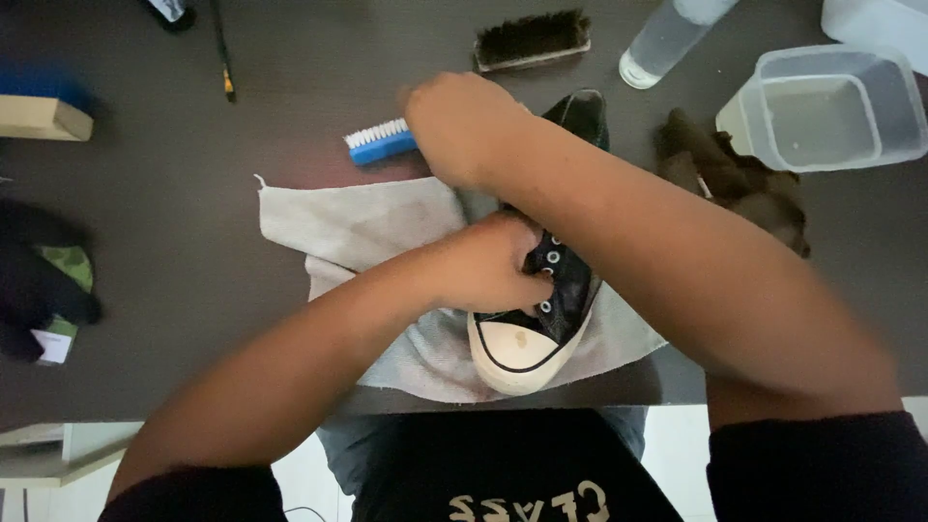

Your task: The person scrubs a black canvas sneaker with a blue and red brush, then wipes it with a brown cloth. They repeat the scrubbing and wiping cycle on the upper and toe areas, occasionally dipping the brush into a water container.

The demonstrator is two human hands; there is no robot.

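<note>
Two hands at work on a black sneaker (556,290) lying on a grey cloth (358,227) at the middle of a dark table (174,251).

The sneaker's white toe cap points to 6 o'clock, toward the person. The left hand (483,266) grips the shoe's upper by the eyelets, fingers curled tight on it. The right hand (459,126), crossed over at 12 o'clock, is closed around a blue brush with white bristles (379,142) whose head juts out toward 9 o'clock; the bristles seem to be clear of the shoe, though blur makes that uncertain. A wooden brush (532,41) and a clear bottle (667,39) lie at 12 to 1 o'clock, a clear plastic tub (831,106) and a brown rag (739,179) at 2 o'clock.
</note>
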